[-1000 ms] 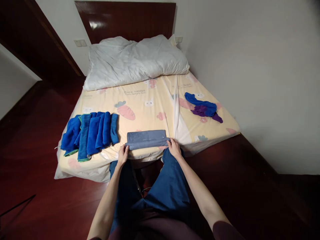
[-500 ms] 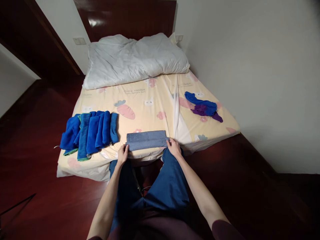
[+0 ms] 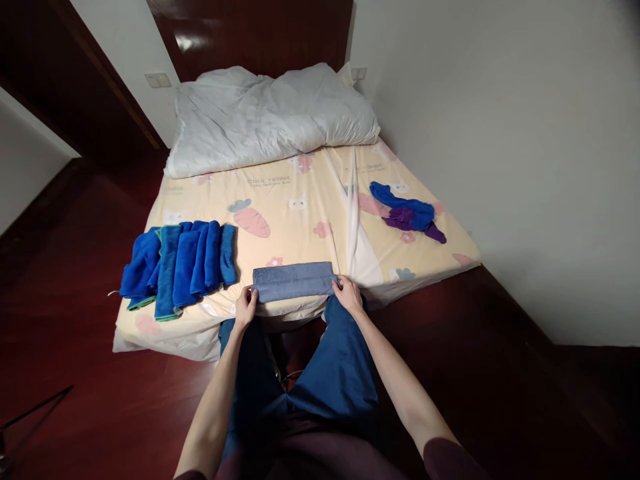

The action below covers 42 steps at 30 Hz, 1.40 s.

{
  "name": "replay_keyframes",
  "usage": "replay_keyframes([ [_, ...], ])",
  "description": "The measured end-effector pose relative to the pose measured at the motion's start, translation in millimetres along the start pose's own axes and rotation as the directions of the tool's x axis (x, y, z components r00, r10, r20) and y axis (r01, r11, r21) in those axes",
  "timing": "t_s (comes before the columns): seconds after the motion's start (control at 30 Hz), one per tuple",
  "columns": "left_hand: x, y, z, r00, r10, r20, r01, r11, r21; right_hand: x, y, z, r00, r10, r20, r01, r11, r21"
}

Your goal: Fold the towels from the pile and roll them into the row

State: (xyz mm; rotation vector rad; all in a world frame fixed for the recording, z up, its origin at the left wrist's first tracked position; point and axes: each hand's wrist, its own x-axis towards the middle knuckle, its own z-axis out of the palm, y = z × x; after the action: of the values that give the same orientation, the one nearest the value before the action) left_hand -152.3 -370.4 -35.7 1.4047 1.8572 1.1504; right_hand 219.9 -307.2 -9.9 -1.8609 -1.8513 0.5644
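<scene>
A grey-blue cloth point(image 3: 294, 281), folded into a long flat strip, lies at the front edge of the bed. My left hand point(image 3: 246, 307) pinches its near left corner, and my right hand point(image 3: 349, 293) pinches the near right corner. To the left, several rolled or folded blue towels point(image 3: 187, 263) lie side by side, some with green edging. On the right part of the bed is a crumpled blue cloth point(image 3: 403, 203) with a purple cloth point(image 3: 400, 218) partly under it.
The bed's patterned sheet point(image 3: 300, 227) spreads under the cloths. A white quilt point(image 3: 270, 120) lies bunched at the headboard point(image 3: 265, 33). My legs point(image 3: 335, 373) touch the near edge. A thin black rod point(image 3: 40, 405) shows at the lower left.
</scene>
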Motion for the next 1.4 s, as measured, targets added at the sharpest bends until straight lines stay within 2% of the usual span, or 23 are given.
replay_keyframes([
  [0.13, -2.0, 2.3, -0.9, 1.000, 0.017, -0.024, -0.016, 0.999, 0.037, 0.6, 1.0, 0.6, 1.000, 0.004, -0.004, -0.004, 1.000, 0.020],
  [0.3, -2.5, 2.0, 1.6, 0.997, 0.028, -0.077, -0.028, 1.000, 0.005, 0.5, 4.1, 3.4, 0.998, -0.031, -0.056, 0.034, 0.997, 0.065],
  [0.53, 0.5, -1.5, 0.9, 0.978, 0.107, -0.178, -0.119, 0.991, -0.058, -4.8, 4.4, 1.2, 0.961, -0.234, -0.148, 0.252, 0.961, 0.114],
  [0.63, 0.1, 0.3, -2.3, 0.976, 0.165, -0.142, -0.172, 0.984, -0.042, -5.4, 6.2, 1.8, 0.949, -0.272, -0.158, 0.293, 0.948, 0.127],
  [0.8, 0.4, 0.4, -4.9, 0.968, 0.251, -0.033, -0.250, 0.968, 0.023, -3.1, 9.1, 5.4, 0.957, -0.276, -0.085, 0.287, 0.942, 0.173],
  [0.97, 2.5, -1.9, -6.4, 0.960, 0.272, 0.072, -0.277, 0.958, 0.073, -3.1, 6.1, 5.3, 0.975, -0.219, -0.036, 0.222, 0.968, 0.120],
  [1.17, 2.6, 1.5, -8.4, 0.951, 0.268, 0.155, -0.288, 0.949, 0.129, -6.1, -2.6, -1.5, 0.975, -0.222, -0.023, 0.223, 0.970, 0.092],
  [1.4, 4.1, -4.7, -8.0, 0.924, 0.325, 0.203, -0.360, 0.917, 0.170, -7.5, -2.1, -7.3, 0.942, -0.331, 0.062, 0.328, 0.943, 0.048],
])
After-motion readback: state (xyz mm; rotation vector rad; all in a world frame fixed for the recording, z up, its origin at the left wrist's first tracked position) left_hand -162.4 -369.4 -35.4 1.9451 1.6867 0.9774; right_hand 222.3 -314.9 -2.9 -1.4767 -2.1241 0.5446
